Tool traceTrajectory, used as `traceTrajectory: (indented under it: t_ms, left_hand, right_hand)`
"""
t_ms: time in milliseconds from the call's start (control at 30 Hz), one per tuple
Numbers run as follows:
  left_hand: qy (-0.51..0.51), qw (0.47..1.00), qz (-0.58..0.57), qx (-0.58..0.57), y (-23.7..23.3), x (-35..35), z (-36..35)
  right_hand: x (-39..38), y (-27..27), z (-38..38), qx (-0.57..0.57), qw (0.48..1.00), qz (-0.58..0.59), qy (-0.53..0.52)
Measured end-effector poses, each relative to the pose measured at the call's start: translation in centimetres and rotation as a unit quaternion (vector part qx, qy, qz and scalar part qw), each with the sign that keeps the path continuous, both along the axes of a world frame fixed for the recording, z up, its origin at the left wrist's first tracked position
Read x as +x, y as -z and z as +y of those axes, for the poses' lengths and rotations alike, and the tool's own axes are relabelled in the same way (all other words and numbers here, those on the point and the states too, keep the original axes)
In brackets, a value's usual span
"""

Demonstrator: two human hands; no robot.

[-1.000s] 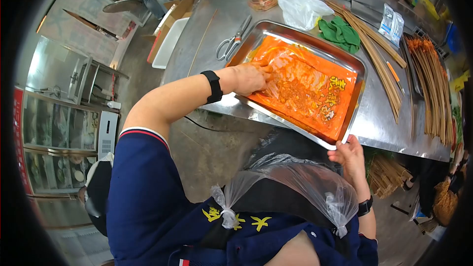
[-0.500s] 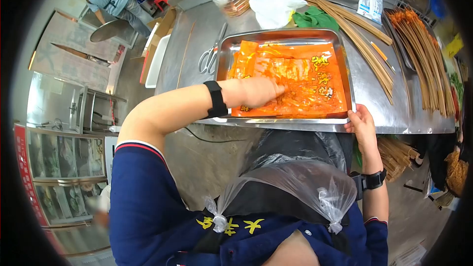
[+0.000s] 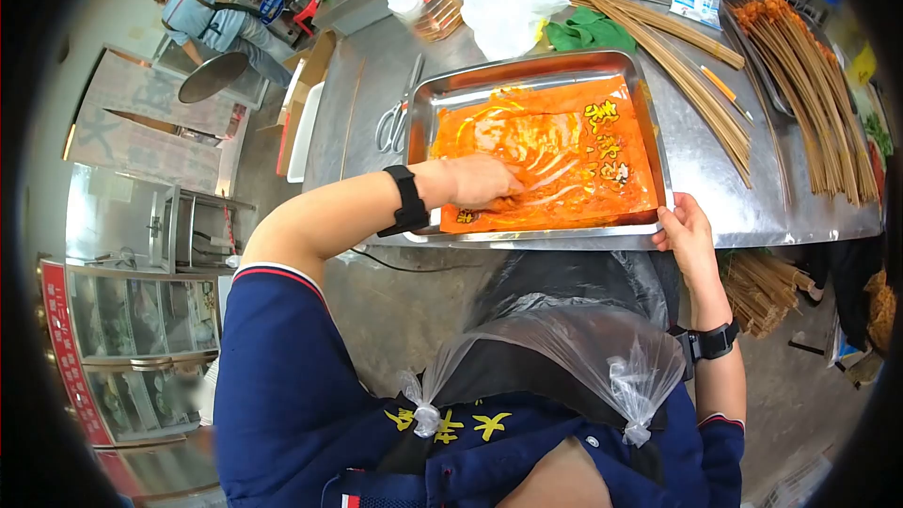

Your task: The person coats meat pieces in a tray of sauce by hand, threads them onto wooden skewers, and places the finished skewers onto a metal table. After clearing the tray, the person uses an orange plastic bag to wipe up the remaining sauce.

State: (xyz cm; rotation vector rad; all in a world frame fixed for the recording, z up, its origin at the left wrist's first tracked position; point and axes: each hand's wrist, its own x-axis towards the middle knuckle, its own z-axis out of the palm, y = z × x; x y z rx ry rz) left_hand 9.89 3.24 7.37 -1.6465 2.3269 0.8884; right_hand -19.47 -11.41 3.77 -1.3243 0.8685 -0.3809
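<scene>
A shallow metal tray stands at the table's near edge. Inside lies a flat, glossy orange plastic bag with yellow and black lettering and wrinkled, wet-looking folds. My left hand rests on the bag's near left part, its fingers stretched forward and bent down onto the surface; the fingertips are partly hidden. My right hand grips the tray's near right corner, thumb on the rim and fingers below. Scissors lie just left of the tray.
On the metal table are a white plastic bag, a plastic jar, a green cloth, wooden sticks, an orange pen and a tray of skewers. Another person stands at the far left, beside a round lid.
My left hand has moved left and slightly nearer over the bag. The raised fold at the bag's far left now lies flatter. My right hand stays on the tray's corner.
</scene>
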Motion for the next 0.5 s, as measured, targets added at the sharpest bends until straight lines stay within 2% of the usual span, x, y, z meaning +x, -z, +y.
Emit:
traceTrajectory:
  t_ms: [33,67,100,167,300,367,500]
  left_hand:
    - [-0.011,1.000,-0.012,-0.027,-0.2,0.2,0.5]
    - [-0.051,0.998,-0.036,0.024,-0.6,0.6,0.9]
    - [-0.054,0.998,-0.037,0.023,-0.6,0.9,1.2]
    - [-0.073,0.980,-0.153,0.102,-0.4,1.5,1.5]
    - [-0.102,0.979,-0.145,0.096,-0.8,1.3,0.7]
    - [-0.127,0.989,-0.012,-0.079,-0.5,1.5,0.8]
    - [-0.125,0.992,-0.028,-0.012,-0.6,2.3,0.1]
  right_hand:
    - [0.0,-0.2,0.0,0.000,1.000,0.005,-0.005]
    - [0.0,-0.2,-0.1,0.000,1.000,0.006,-0.004]
    - [0.0,-0.1,-0.2,-0.001,1.000,0.005,-0.007]
    - [-0.2,0.2,-0.5,0.010,1.000,0.005,-0.015]
    - [0.0,0.1,-0.5,-0.003,1.000,0.008,-0.022]
    - [0.0,-0.1,-0.5,-0.002,1.000,0.016,-0.023]
    - [0.1,-0.1,-0.5,-0.017,0.999,0.032,-0.021]
